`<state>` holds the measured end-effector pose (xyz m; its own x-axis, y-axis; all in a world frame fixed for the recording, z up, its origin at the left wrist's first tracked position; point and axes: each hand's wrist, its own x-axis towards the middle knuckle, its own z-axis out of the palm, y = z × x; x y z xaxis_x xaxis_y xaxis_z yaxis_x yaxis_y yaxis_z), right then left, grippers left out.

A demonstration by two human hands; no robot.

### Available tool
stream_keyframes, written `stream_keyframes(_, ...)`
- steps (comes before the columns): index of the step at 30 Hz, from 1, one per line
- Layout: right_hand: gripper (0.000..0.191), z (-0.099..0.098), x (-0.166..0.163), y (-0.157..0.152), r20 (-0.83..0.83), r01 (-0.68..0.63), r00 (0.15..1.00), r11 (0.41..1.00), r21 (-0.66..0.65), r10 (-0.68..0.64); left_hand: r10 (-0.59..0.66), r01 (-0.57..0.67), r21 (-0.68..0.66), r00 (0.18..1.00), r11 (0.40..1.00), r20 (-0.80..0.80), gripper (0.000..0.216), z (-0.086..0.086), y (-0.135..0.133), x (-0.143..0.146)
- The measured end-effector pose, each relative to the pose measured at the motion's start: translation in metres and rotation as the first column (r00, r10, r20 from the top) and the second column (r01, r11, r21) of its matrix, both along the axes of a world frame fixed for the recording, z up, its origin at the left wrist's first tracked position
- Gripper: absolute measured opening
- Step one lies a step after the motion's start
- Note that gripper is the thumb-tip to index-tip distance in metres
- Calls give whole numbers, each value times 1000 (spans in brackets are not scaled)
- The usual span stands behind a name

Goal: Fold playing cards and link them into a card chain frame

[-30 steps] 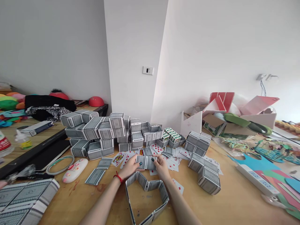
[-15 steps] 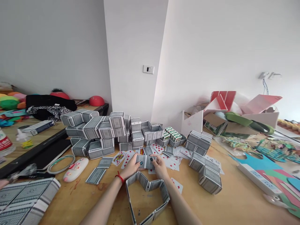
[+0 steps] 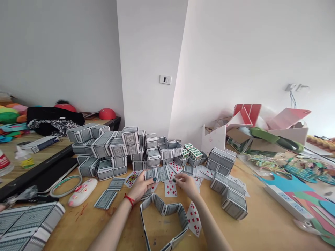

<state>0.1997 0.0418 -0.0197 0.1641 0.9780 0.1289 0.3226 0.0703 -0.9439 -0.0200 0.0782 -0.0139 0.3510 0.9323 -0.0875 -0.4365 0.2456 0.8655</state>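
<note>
My left hand (image 3: 140, 187) grips a folded strip of grey-backed playing cards (image 3: 157, 173), held up over the loose cards on the wooden table (image 3: 256, 223). Apart from the strip, my right hand (image 3: 187, 184) hovers above face-up red cards (image 3: 170, 189), its fingers curled and pinched; what they hold I cannot make out. Just in front of my hands stands an open ring of joined cards (image 3: 164, 218). One face-up card (image 3: 194, 219) leans against its right side.
A heap of card-built boxes (image 3: 115, 148) fills the back of the table, with more boxes (image 3: 230, 193) to the right. A tape roll (image 3: 66, 184) and a white oval case (image 3: 82, 191) lie left. Cardboard boxes (image 3: 261, 134), coloured paper (image 3: 290, 181) and a power strip (image 3: 286, 200) crowd the right.
Both hands held the card strip together; now the right hand has let go and moved right, while the left has lifted the strip up and to the left.
</note>
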Motion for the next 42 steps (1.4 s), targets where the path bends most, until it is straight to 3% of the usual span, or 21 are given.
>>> stream_keyframes(3, 57, -2, -7, -5, 378, -91, 923, 996, 21, 76, -5, 5, -4, 999, 1000, -36, 47, -1, 1, 0)
stream_keyframes(5, 67, -3, -16, -8, 531, -99, 845, 995, 23, 72, 5, -5, -3, 998, 1000, -65, 48, 0, 1, 1)
stream_keyframes(7, 65, -4, -24, -9, 607, -79, 793, 996, 32, 43, 10, -11, -4, 997, 1000, -78, 47, 1, 1, 1)
stream_keyframes(11, 43, -6, -30, -7, 606, -47, 793, 985, 165, -64, -25, 22, -32, 997, 999, -74, 43, 4, -1, -1)
stream_keyframes(14, 45, -9, -30, -4, 574, -42, 813, 973, 228, -100, -40, 38, -56, 998, 998, -52, 42, 7, -3, -3)
stream_keyframes(17, 46, -11, -31, -2, 593, -85, 804, 977, 195, -49, -55, 51, -73, 997, 996, -50, 43, 9, -4, -4)
stream_keyframes(20, 39, -9, -33, -2, 645, -110, 764, 983, 146, -10, -66, 62, -82, 997, 995, -45, 43, 8, -4, -6)
stream_keyframes(25, 29, -3, -35, -4, 722, -75, 688, 984, 160, -65, -41, 42, -80, 999, 996, 4, 39, 5, -3, -9)
stream_keyframes(31, 22, -9, -36, -4, 815, -118, 575, 978, 172, -74, -10, 13, -115, 1000, 993, 26, 28, 3, 0, -9)
stream_keyframes(34, 21, -14, -33, -5, 709, -1, 664, 947, 320, -239, 36, -32, -112, 999, 993, 29, 28, 4, 0, -9)
stream_keyframes(36, 21, -15, -31, -5, 490, 129, 809, 911, 391, -325, 54, -50, -100, 997, 994, 46, 30, 6, -1, -9)
stream_keyframes(38, 24, -16, -29, -4, 169, 230, 939, 913, 337, -299, 44, -40, -80, 998, 996, 52, 38, 7, -2, -9)
stream_keyframes(40, 29, -17, -26, -3, -179, 253, 960, 943, 214, -217, 43, -41, -59, 998, 997, 34, 44, 8, -2, -9)
stream_keyframes(42, 32, -18, -24, -1, -459, 231, 875, 966, 114, -156, 74, -74, -38, 997, 997, 1, 44, 7, -2, -7)
